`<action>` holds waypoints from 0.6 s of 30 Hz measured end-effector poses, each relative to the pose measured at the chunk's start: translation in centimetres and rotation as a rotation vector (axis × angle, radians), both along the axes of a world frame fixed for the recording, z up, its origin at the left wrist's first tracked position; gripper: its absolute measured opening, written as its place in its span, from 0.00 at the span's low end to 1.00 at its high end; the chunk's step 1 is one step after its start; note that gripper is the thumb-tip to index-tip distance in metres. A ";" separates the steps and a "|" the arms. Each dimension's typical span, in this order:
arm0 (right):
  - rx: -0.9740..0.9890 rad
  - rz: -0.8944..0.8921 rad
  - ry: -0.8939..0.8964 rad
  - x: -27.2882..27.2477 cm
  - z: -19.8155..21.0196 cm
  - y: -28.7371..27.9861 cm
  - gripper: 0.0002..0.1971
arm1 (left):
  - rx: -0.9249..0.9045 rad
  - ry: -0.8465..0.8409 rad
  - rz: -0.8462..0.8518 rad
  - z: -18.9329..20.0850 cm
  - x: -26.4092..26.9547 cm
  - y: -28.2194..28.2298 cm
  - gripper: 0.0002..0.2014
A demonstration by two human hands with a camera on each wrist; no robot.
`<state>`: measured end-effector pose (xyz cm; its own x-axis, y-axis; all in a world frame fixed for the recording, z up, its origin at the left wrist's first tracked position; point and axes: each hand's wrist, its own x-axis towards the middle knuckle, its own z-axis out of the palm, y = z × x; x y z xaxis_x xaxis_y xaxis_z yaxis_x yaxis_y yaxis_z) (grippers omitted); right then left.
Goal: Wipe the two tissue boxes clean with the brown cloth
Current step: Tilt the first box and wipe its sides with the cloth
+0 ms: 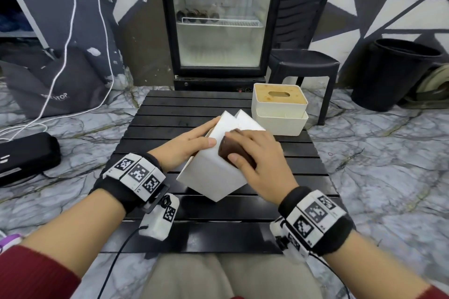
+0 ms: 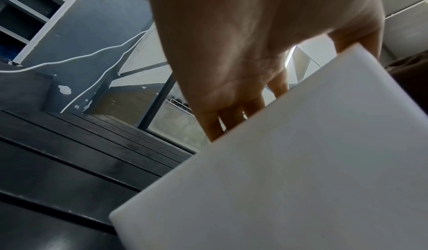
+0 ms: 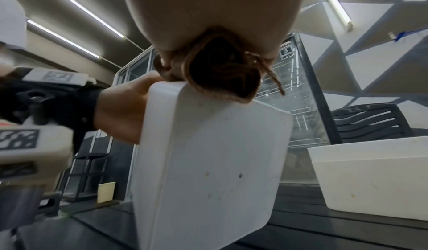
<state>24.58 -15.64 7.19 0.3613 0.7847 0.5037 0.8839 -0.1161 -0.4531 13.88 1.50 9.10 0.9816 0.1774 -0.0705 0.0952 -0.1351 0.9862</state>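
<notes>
Your head view is evenly lit and sharp, though its edges bow. In your right wrist view the ceiling strip lights (image 3: 85,9) glare, and the close right hand (image 3: 213,12) is blurred and shadowed.

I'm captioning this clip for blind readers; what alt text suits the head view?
A person's left hand holds a white tissue box tilted over a black slatted table while the right hand presses a brown cloth against its upper face. A second tissue box with a wooden lid stands at the table's far right, before a glass-door fridge.
</notes>
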 end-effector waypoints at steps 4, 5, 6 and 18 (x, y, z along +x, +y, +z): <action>0.081 -0.046 -0.027 -1.5 -1.0 0.2 0.22 | -0.022 -0.002 -0.006 -0.1 0.0 0.0 0.29; 0.090 -0.048 -0.033 -1.5 -1.1 0.3 0.22 | -0.028 -0.002 -0.003 -0.2 0.0 0.0 0.30; 0.099 -0.045 -0.029 -1.4 -1.1 0.4 0.22 | -0.032 -0.001 0.001 -0.2 0.0 0.0 0.30; 0.154 -0.064 0.157 3.2 -1.3 3.0 0.21 | -0.002 -0.001 0.009 -0.5 0.1 0.6 0.30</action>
